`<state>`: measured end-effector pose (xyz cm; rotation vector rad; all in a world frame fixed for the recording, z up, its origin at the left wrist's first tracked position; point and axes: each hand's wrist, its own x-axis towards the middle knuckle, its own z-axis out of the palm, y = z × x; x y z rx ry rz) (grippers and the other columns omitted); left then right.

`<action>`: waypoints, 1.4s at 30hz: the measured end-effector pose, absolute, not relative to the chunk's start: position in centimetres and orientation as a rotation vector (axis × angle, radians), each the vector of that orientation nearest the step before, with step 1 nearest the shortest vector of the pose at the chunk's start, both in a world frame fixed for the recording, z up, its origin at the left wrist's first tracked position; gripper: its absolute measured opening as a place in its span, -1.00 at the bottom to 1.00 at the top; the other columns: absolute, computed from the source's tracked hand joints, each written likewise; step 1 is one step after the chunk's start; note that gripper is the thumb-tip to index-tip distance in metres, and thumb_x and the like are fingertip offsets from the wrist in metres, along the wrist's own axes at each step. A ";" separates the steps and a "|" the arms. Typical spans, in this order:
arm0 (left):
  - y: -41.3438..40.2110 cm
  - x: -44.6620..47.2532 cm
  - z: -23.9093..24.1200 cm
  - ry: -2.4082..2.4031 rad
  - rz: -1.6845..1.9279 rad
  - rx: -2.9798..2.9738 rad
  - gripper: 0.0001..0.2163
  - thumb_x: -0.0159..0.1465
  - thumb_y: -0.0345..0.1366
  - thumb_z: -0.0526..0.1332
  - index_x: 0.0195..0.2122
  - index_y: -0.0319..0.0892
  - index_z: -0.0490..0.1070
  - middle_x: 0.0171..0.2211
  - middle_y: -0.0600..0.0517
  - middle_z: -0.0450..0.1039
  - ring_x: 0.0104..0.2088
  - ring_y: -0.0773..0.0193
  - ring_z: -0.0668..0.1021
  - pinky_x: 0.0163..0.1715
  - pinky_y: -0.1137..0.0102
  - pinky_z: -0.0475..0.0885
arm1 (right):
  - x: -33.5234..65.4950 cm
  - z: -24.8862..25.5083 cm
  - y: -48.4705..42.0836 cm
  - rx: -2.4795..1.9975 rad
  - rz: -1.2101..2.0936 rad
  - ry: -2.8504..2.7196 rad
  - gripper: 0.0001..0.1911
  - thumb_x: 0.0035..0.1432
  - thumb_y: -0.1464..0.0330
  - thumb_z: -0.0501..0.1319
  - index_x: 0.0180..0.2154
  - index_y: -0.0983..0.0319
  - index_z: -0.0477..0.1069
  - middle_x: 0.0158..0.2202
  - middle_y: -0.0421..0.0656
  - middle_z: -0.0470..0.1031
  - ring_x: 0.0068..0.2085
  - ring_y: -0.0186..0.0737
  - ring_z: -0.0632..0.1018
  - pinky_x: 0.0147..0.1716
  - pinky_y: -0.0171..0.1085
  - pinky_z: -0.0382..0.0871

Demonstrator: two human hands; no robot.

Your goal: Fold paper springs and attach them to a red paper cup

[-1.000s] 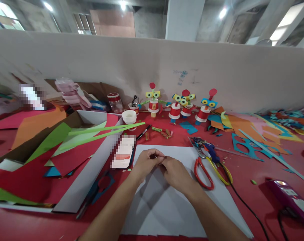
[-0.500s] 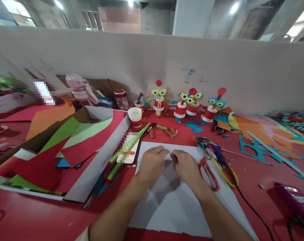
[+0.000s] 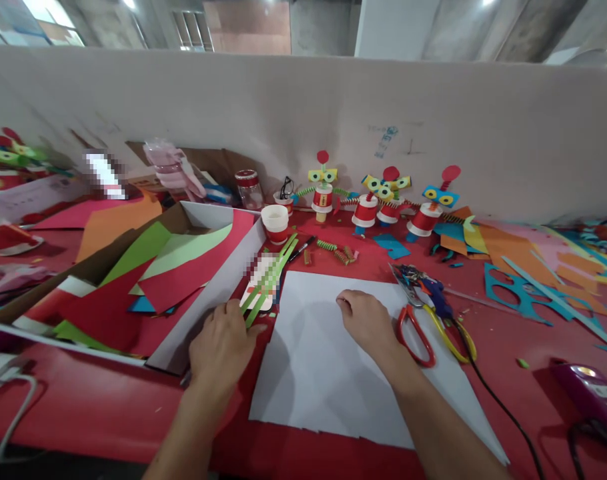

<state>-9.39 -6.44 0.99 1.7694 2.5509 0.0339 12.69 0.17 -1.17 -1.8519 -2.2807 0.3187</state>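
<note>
My left hand (image 3: 222, 347) is closed on the near ends of two long green paper strips (image 3: 271, 281), which run up and to the right over a blurred flat card towards a white cup (image 3: 275, 222). My right hand (image 3: 368, 320) rests curled on a large white sheet (image 3: 328, 373) lying on the red table. Whether its fingers pinch anything is hidden. Red-handled scissors (image 3: 411, 330) lie just to the right of that hand.
A cardboard box (image 3: 203, 303) with red and green paper sheets stands at the left. Paper-cup figures (image 3: 366, 208) line the white partition at the back. A glue gun (image 3: 433, 300) and its black cable lie right of the scissors. A purple device (image 3: 588, 393) sits far right.
My hands have parted. The left hand has moved left off the white sheet and taken hold of the green strips. The right hand has stayed on the sheet.
</note>
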 end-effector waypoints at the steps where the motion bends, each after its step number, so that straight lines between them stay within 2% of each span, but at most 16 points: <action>1: -6.6 -9.6 0.7 2.532 0.047 1.744 -0.66 0.25 -0.18 0.09 -0.02 -0.28 0.30 -0.11 -0.22 0.47 -0.10 -0.03 0.53 -0.32 0.27 0.40 | 12.6 -1.1 0.1 -1.847 0.326 -2.286 -0.77 0.26 0.38 0.02 -0.26 0.15 0.46 -0.23 -0.18 0.57 -0.27 -0.22 0.52 -0.44 -0.28 0.08; 5: -6.0 -10.0 0.0 2.487 0.166 1.700 -0.70 0.25 -0.30 0.03 -0.02 -0.28 0.31 -0.17 -0.22 0.52 -0.20 -0.03 0.57 -0.35 0.25 0.39 | 12.6 -0.9 0.1 -1.872 0.360 -2.296 -0.77 0.28 0.38 0.02 -0.24 0.15 0.46 -0.21 -0.17 0.56 -0.25 -0.22 0.52 -0.42 -0.29 0.11; 10: -6.0 -10.2 -0.4 2.482 0.336 1.776 -0.75 0.22 -0.40 0.01 -0.15 -0.24 0.41 -0.21 -0.20 0.55 -0.27 0.03 0.58 -0.35 0.29 0.36 | 12.7 -0.9 0.3 -1.876 0.379 -2.288 -0.76 0.28 0.39 0.01 -0.24 0.15 0.46 -0.20 -0.15 0.56 -0.22 -0.22 0.51 -0.40 -0.30 0.12; 13: -6.7 -10.5 -0.4 2.402 0.574 1.693 -0.79 0.21 -0.35 0.06 -0.21 -0.19 0.45 -0.25 -0.13 0.56 -0.28 0.06 0.58 -0.32 0.30 0.36 | 12.7 -1.0 0.2 -1.865 0.379 -2.282 -0.76 0.27 0.39 0.01 -0.25 0.15 0.46 -0.21 -0.16 0.56 -0.23 -0.22 0.52 -0.41 -0.30 0.11; 16: -7.2 -10.8 -0.1 2.119 1.011 1.378 -0.80 0.13 -0.21 0.21 -0.25 -0.15 0.48 -0.33 -0.02 0.56 -0.35 0.16 0.55 -0.33 0.35 0.38 | 12.7 -1.0 0.2 -1.855 0.379 -2.280 -0.75 0.26 0.39 0.02 -0.25 0.16 0.47 -0.21 -0.16 0.57 -0.23 -0.21 0.52 -0.41 -0.30 0.11; 19: -6.9 -10.7 0.6 1.691 1.418 0.875 -0.80 -0.02 -0.25 0.35 -0.37 -0.20 0.48 -0.49 0.08 0.47 -0.50 0.35 0.46 -0.49 0.48 0.35 | 12.7 -1.0 0.2 -1.847 0.381 -2.282 -0.75 0.26 0.40 0.02 -0.24 0.17 0.47 -0.20 -0.15 0.57 -0.21 -0.20 0.53 -0.39 -0.31 0.13; 22: -5.1 -10.7 1.7 1.388 1.561 0.453 -0.88 -0.07 -0.44 0.35 -0.52 -0.27 0.43 -0.64 0.17 0.26 -0.66 0.53 0.26 -0.71 0.60 0.14 | 12.7 -1.0 0.2 -1.844 0.384 -2.292 -0.75 0.27 0.40 0.02 -0.24 0.17 0.47 -0.20 -0.15 0.57 -0.21 -0.22 0.53 -0.38 -0.31 0.15; 24: -3.3 -10.9 2.6 1.274 1.563 0.273 -0.95 -0.01 -0.51 0.30 -0.50 -0.31 0.44 -0.67 0.19 0.19 -0.70 0.56 0.20 -0.75 0.62 0.11 | 12.7 -1.0 0.2 -1.847 0.384 -2.298 -0.76 0.27 0.40 0.02 -0.24 0.17 0.47 -0.21 -0.14 0.57 -0.22 -0.23 0.53 -0.38 -0.31 0.14; 27: -0.6 -11.0 3.7 1.115 1.531 0.239 -0.94 0.13 -0.51 0.21 -0.48 -0.32 0.43 -0.61 0.11 0.31 -0.72 0.60 0.17 -0.77 0.66 0.08 | 12.7 -1.0 0.2 -1.850 0.377 -2.303 -0.76 0.27 0.40 0.02 -0.25 0.17 0.47 -0.22 -0.15 0.57 -0.24 -0.23 0.53 -0.40 -0.31 0.13; 30: -0.2 -10.0 3.4 1.121 1.382 0.448 -0.92 0.19 -0.38 0.20 -0.37 -0.29 0.45 -0.36 -0.09 0.53 -0.57 0.48 0.42 -0.62 0.60 0.30 | 12.6 -1.0 0.2 -1.854 0.375 -2.305 -0.76 0.27 0.40 0.02 -0.25 0.17 0.47 -0.23 -0.16 0.56 -0.25 -0.23 0.53 -0.41 -0.31 0.13; 33: -2.5 -7.1 1.6 1.330 1.062 0.880 -0.74 0.09 -0.35 0.29 -0.16 -0.19 0.49 -0.25 -0.05 0.57 -0.51 0.39 0.48 -0.55 0.51 0.32 | 12.5 -0.9 0.2 -1.851 0.378 -2.312 -0.77 0.28 0.39 0.03 -0.25 0.17 0.47 -0.22 -0.15 0.56 -0.24 -0.24 0.53 -0.40 -0.31 0.14; 35: -5.0 -4.6 0.1 1.334 0.786 1.269 -0.76 0.00 -0.45 0.31 -0.26 -0.18 0.55 -0.33 0.00 0.59 -0.44 0.30 0.51 -0.41 0.44 0.37 | 12.5 -0.9 0.1 -1.847 0.380 -2.324 -0.77 0.28 0.39 0.03 -0.24 0.16 0.47 -0.21 -0.15 0.56 -0.23 -0.24 0.53 -0.39 -0.31 0.14; 36: -6.2 -3.4 -0.5 1.323 0.708 1.430 -0.85 0.04 -0.47 0.25 -0.38 -0.18 0.57 -0.40 0.00 0.59 -0.41 0.25 0.53 -0.36 0.41 0.37 | 12.5 -0.9 0.1 -1.845 0.381 -2.326 -0.77 0.28 0.39 0.03 -0.24 0.16 0.47 -0.21 -0.15 0.56 -0.23 -0.24 0.53 -0.39 -0.31 0.14; 37: -7.3 -2.4 -1.1 1.324 0.649 1.567 -0.82 0.08 -0.49 0.18 -0.43 -0.17 0.58 -0.43 0.00 0.58 -0.39 0.22 0.54 -0.32 0.38 0.36 | 12.5 -0.9 0.1 -1.842 0.383 -2.327 -0.77 0.28 0.39 0.03 -0.24 0.16 0.47 -0.22 -0.15 0.56 -0.23 -0.24 0.53 -0.39 -0.31 0.14; 39: -8.9 -0.7 -2.0 1.306 0.653 1.733 -0.74 0.11 -0.52 0.12 -0.37 -0.15 0.59 -0.34 -0.02 0.60 -0.32 0.20 0.56 -0.26 0.36 0.36 | 12.5 -0.9 0.2 -1.831 0.391 -2.317 -0.77 0.27 0.40 0.03 -0.25 0.17 0.47 -0.23 -0.16 0.57 -0.22 -0.23 0.53 -0.39 -0.31 0.14; 42: -10.1 0.4 -2.9 1.266 0.697 1.757 -0.72 0.12 -0.54 0.10 -0.35 -0.13 0.59 -0.35 0.01 0.60 -0.32 0.23 0.56 -0.25 0.40 0.36 | 12.5 -1.0 0.2 -1.815 0.396 -2.308 -0.76 0.27 0.41 0.03 -0.25 0.17 0.47 -0.23 -0.16 0.57 -0.23 -0.22 0.54 -0.39 -0.30 0.14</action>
